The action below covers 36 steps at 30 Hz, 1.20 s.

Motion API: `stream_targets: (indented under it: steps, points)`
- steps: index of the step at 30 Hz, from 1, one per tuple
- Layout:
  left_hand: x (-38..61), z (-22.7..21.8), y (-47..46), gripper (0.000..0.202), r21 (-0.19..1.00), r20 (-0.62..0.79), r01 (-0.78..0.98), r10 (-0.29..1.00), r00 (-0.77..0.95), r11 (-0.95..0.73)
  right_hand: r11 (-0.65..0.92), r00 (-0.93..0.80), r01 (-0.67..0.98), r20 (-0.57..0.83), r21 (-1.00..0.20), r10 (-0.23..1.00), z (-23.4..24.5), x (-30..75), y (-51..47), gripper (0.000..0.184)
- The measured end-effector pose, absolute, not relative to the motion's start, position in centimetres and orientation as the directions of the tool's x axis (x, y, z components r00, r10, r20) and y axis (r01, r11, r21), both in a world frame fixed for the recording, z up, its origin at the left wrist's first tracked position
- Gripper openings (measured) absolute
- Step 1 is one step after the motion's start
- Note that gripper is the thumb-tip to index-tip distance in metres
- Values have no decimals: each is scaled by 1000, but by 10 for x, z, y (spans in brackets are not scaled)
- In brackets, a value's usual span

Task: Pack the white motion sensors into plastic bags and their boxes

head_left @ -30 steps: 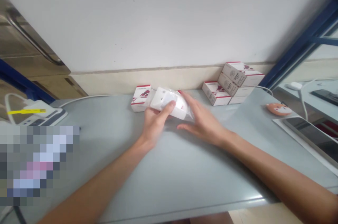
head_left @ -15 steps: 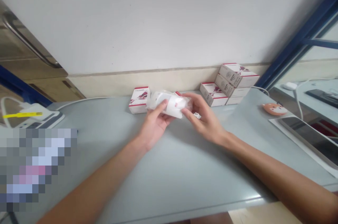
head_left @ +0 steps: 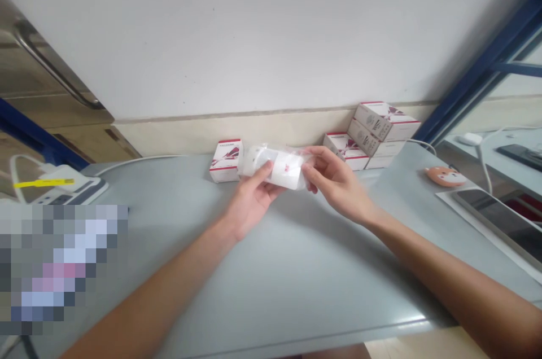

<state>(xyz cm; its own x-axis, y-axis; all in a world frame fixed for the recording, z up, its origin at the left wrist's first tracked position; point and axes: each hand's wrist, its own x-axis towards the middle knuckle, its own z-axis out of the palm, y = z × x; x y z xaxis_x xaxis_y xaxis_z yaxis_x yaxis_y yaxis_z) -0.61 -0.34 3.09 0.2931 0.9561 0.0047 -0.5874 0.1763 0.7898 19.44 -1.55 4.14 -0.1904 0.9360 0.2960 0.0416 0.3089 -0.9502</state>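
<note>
A clear plastic bag (head_left: pixel 276 167) with a white item inside is held up over the table between both hands. The item carries a small red mark, and its exact kind cannot be made out. My left hand (head_left: pixel 254 195) grips the left part of the bag, thumb on top and fingers beneath. At the right end, my right hand (head_left: pixel 332 178) pinches the bag's edge between thumb and fingers. Just left of the bag, a white box with a red edge and dark red print (head_left: pixel 226 160) rests on the table.
Several similar boxes (head_left: pixel 376 136) are stacked near the wall at the right. An orange animal-faced pouch (head_left: pixel 445 176) and a dark flat device (head_left: pixel 499 223) lie on the right. A white power strip (head_left: pixel 70 187) with cables sits at the left. The grey tabletop (head_left: pixel 271 280) spreads in front.
My right hand has slid to the bag's right end, and its fingers have closed up more. The white item's red mark shows more plainly. The whole view has shifted slightly.
</note>
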Motion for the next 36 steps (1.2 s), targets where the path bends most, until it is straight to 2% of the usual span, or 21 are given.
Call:
stream_targets:
  steps: [4, 7, 10, 12, 17, 20, 22, 24, 26, 27, 29, 31, 33, 34, 36]
  points:
    - [-6, 32, -5, 36, 786, 35, -594, 947, 321, 172, 305, -86, 99, 298, -947, 951, 42, 193, -14, 32]
    - [-5, 34, -6, 47, 791, 43, -588, 943, 330, 169, 280, -54, 110, 276, -954, 960, 44, 194, -15, 41]
    - [-4, 35, -8, 53, 802, 57, -573, 934, 353, 167, 192, -186, 9, 187, -981, 965, 45, 194, -16, 53]
    - [-3, 35, -9, 53, 806, 72, -570, 929, 362, 159, 149, -226, -57, 158, -987, 961, 44, 192, -17, 48]
    - [-1, 36, -11, 54, 820, 72, -551, 926, 371, 157, 97, -141, -281, 141, -955, 980, 38, 185, -16, 33]
    - [0, 37, -14, 51, 857, 87, -498, 918, 387, 129, -47, -111, -460, 6, -887, 994, 39, 187, -15, 32]
    - [0, 36, -16, 50, 898, 112, -434, 912, 394, 77, -144, -129, -536, -88, -832, 988, 42, 191, -13, 28]
    - [0, 33, -17, 57, 935, 149, -353, 928, 341, -21, -187, -151, -563, -122, -805, 981, 46, 197, -10, 24]
    - [-1, 28, -16, 73, 952, 245, -237, 944, 222, -191, -191, -165, -566, -117, -802, 979, 49, 203, -7, 23]
    - [-3, 26, -14, 82, 937, 337, -149, 929, 155, -315, -188, -171, -561, -109, -806, 979, 50, 206, -6, 23]
    - [-8, 22, -10, 94, 804, 576, 109, 812, 100, -584, -182, -184, -544, -95, -819, 978, 51, 209, -4, 21]
    - [-14, 21, -5, 94, 512, 754, 398, 620, 217, -761, -198, -207, -516, -103, -833, 973, 51, 210, -4, 20]
    - [-20, 23, -2, 81, 183, 789, 543, 452, 417, -819, -230, -238, -486, -125, -843, 963, 52, 209, -5, 20]
    - [-21, 24, -2, 73, 63, 781, 565, 393, 485, -823, -247, -257, -465, -138, -850, 957, 52, 209, -6, 21]
    - [-22, 25, -3, 60, -56, 788, 584, 323, 524, -810, -255, -275, -404, -149, -879, 950, 52, 208, -7, 24]
